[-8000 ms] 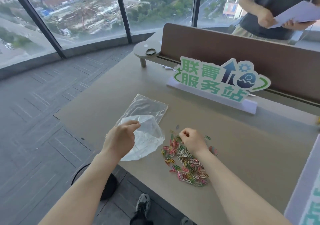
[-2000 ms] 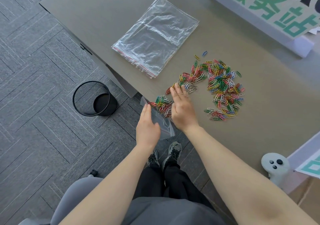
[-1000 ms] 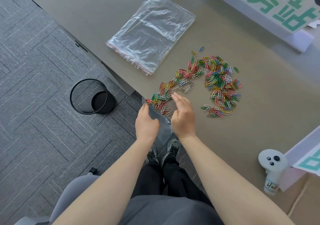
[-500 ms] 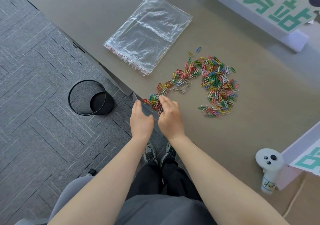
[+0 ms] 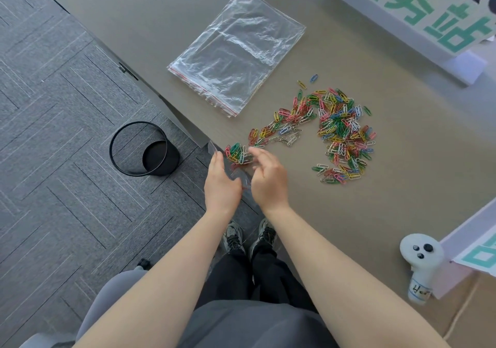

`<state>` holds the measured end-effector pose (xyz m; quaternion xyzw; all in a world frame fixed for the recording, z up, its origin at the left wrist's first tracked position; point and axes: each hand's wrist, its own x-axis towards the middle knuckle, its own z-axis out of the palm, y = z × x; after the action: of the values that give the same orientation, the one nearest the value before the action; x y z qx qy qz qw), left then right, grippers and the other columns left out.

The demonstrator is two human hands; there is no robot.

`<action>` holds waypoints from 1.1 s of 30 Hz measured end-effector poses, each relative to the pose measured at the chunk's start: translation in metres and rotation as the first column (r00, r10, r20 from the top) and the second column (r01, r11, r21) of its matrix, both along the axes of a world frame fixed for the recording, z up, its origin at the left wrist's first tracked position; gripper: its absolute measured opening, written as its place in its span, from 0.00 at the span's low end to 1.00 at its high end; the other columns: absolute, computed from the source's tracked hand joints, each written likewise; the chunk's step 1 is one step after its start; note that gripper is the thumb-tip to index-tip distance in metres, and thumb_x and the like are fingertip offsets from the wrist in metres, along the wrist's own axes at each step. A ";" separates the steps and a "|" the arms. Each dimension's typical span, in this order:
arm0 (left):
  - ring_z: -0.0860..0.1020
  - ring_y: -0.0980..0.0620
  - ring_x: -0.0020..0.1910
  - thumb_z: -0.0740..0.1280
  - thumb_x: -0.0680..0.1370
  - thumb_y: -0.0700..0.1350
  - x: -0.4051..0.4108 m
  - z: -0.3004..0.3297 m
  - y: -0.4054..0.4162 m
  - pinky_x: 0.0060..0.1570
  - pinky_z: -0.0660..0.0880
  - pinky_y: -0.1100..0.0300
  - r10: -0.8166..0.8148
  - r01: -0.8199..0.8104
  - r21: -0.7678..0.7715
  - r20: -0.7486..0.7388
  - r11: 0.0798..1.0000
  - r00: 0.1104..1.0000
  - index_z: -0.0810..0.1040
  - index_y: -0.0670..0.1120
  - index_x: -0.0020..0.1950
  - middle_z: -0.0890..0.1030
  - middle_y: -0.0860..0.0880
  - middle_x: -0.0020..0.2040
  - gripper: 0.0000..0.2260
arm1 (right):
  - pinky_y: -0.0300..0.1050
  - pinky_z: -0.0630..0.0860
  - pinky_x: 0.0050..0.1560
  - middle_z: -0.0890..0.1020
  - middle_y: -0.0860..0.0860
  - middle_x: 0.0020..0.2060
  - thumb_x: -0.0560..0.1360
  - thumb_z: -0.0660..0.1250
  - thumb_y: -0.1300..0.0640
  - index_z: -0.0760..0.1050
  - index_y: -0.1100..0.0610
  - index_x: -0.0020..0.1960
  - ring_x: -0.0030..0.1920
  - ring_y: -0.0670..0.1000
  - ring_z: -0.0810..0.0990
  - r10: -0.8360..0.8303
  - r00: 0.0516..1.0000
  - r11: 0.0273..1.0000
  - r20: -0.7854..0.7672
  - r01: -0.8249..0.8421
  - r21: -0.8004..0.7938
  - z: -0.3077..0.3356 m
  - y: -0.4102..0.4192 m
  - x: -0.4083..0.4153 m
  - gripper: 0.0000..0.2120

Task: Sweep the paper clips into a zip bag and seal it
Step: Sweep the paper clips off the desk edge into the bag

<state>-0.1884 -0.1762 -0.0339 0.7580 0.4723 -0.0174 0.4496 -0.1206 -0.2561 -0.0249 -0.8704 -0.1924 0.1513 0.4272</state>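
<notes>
Across our desk most paper clips lie unswept toward two o'clock; our left hand grips the zip bag, right hand relaxed, seal pending.

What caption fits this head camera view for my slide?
Left hand holds a zip bag open at the table edge while right hand sweeps paper clips in.
</notes>
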 end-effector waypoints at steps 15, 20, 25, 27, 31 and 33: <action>0.58 0.54 0.77 0.67 0.75 0.35 0.000 -0.001 0.004 0.68 0.54 0.66 -0.035 0.035 0.010 0.012 0.999 0.999 0.56 0.46 0.79 0.58 0.50 0.80 0.35 | 0.46 0.49 0.75 0.62 0.58 0.74 0.72 0.51 0.73 0.61 0.63 0.73 0.75 0.57 0.55 0.279 0.953 0.926 0.119 -0.234 -0.296 -0.012 0.004 0.035 0.30; 0.57 0.55 0.77 0.67 0.75 0.35 0.001 -0.003 0.005 0.64 0.51 0.71 -0.027 0.027 0.002 0.015 1.000 1.000 0.56 0.46 0.79 0.58 0.50 0.80 0.36 | 0.47 0.53 0.76 0.64 0.58 0.73 0.72 0.53 0.74 0.63 0.64 0.72 0.75 0.56 0.57 0.286 0.952 0.937 0.106 -0.256 -0.236 -0.013 0.004 0.022 0.29; 0.56 0.55 0.77 0.66 0.74 0.35 0.005 -0.003 0.006 0.64 0.51 0.70 -0.016 0.016 -0.013 0.023 1.000 1.000 0.55 0.45 0.80 0.57 0.50 0.80 0.36 | 0.42 0.51 0.73 0.66 0.59 0.72 0.72 0.55 0.74 0.65 0.65 0.71 0.74 0.57 0.59 0.294 0.950 0.941 0.101 -0.270 -0.204 -0.013 0.003 0.012 0.27; 0.56 0.55 0.78 0.67 0.74 0.36 0.006 -0.003 0.007 0.65 0.52 0.68 -0.022 0.022 -0.014 0.023 1.000 0.999 0.55 0.45 0.80 0.57 0.49 0.80 0.36 | 0.42 0.51 0.74 0.67 0.59 0.72 0.72 0.56 0.74 0.66 0.65 0.71 0.74 0.57 0.60 0.301 0.949 0.941 0.095 -0.278 -0.195 -0.013 0.004 0.010 0.27; 0.56 0.55 0.77 0.68 0.74 0.37 0.005 -0.002 0.007 0.65 0.52 0.68 -0.013 0.013 -0.017 0.032 1.000 0.999 0.56 0.45 0.79 0.58 0.49 0.80 0.36 | 0.48 0.55 0.75 0.67 0.59 0.71 0.73 0.61 0.72 0.67 0.64 0.70 0.74 0.57 0.61 0.355 0.932 0.927 0.078 -0.340 -0.162 -0.012 0.006 0.002 0.26; 0.56 0.55 0.78 0.68 0.74 0.37 0.005 -0.002 0.008 0.65 0.52 0.68 -0.018 0.018 -0.013 0.031 1.000 0.999 0.56 0.46 0.79 0.58 0.49 0.80 0.36 | 0.50 0.58 0.75 0.68 0.59 0.71 0.72 0.58 0.73 0.68 0.64 0.69 0.73 0.56 0.63 0.341 0.936 0.937 0.092 -0.330 -0.114 -0.009 0.005 0.002 0.25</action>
<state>-0.1835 -0.1683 -0.0361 0.7593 0.4583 -0.0129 0.4618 -0.1189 -0.2512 -0.0336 -0.8515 -0.3538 0.1827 0.3412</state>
